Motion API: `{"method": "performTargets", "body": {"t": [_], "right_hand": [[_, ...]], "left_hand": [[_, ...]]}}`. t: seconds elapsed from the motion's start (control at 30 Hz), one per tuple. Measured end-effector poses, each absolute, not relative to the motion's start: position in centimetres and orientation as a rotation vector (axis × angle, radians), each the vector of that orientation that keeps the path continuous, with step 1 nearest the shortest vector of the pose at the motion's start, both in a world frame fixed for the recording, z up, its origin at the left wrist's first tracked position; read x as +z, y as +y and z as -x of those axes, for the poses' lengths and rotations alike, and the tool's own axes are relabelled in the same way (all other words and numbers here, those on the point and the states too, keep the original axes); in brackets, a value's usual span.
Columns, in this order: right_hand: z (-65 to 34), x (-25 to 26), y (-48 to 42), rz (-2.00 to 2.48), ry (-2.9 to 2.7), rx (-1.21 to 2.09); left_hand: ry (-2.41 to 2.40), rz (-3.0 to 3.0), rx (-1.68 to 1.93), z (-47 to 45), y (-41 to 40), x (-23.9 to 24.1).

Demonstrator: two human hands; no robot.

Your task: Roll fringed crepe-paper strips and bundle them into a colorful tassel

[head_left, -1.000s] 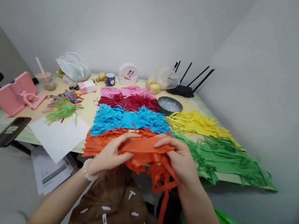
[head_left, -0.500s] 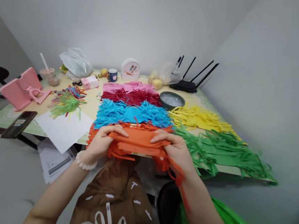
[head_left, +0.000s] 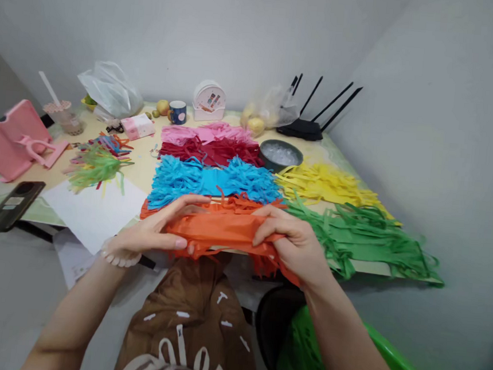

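A folded sheet of orange fringed tissue paper (head_left: 217, 228) is stretched between my hands at the table's front edge. My left hand (head_left: 156, 229), with a white beaded bracelet at the wrist, grips its left end, thumb below and fingers above. At the right end, my right hand (head_left: 287, 234) pinches the paper with curled fingers, and orange strips hang beneath. More orange fringe lies behind it on the table. Beyond that is blue fringed tissue paper (head_left: 214, 182), then dark red fringed paper (head_left: 215, 152) and pink fringed paper (head_left: 210, 134). Green fringed paper (head_left: 366, 241) lies to the right.
Yellow fringed paper (head_left: 333, 184) and a dark bowl (head_left: 280, 155) stand right of centre, a black router (head_left: 303, 128) behind. Leftward are a white sheet (head_left: 93, 212), a multicoloured tassel (head_left: 97, 163), a phone (head_left: 14, 205), a pink stand (head_left: 15, 142) and a mug (head_left: 177, 112).
My left hand has shifted left and turned, its thumb now under the orange paper and its fingers lifted over the top. My right fingers have curled more around their end. The view has tilted slightly.
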State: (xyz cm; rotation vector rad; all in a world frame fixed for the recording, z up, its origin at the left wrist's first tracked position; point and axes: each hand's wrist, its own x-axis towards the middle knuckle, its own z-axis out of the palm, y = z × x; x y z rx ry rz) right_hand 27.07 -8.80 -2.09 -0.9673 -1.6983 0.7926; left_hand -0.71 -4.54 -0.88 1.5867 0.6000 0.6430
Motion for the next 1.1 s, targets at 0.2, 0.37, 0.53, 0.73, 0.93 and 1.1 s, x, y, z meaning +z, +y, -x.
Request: {"method": "performTargets", "body": {"t": [0.2,0.37,0.53,0.73,0.93,1.1], "right_hand": [[-27.2,-1.2,-8.6,0.924,-1.94,0.686],[-28.1,-0.5,-8.1,0.911,-2.099,0.68],[-29.3,0.9,-7.5,0.95,-2.26,0.984],[-27.0,0.0,-7.4,1.215,-2.002,0.959],[-25.3,-2.3,-8.9,1.223,-1.635,1.169],[-25.6,-3.9,-9.8,1.081,-1.539,1.09]], "left_hand": [[0.855,-1.659,0.447,-1.5,-3.8,-0.9],[0.898,-1.79,0.414,-1.5,-3.7,0.2],[0.992,-1.961,0.496,-1.3,-4.0,0.9],[1.001,-2.065,0.464,-1.4,-4.9,0.8],[0.937,-1.763,0.591,-1.1,-5.7,-0.1],[0.853,-1.463,0.669,-0.6,-5.8,-2.0]]}}
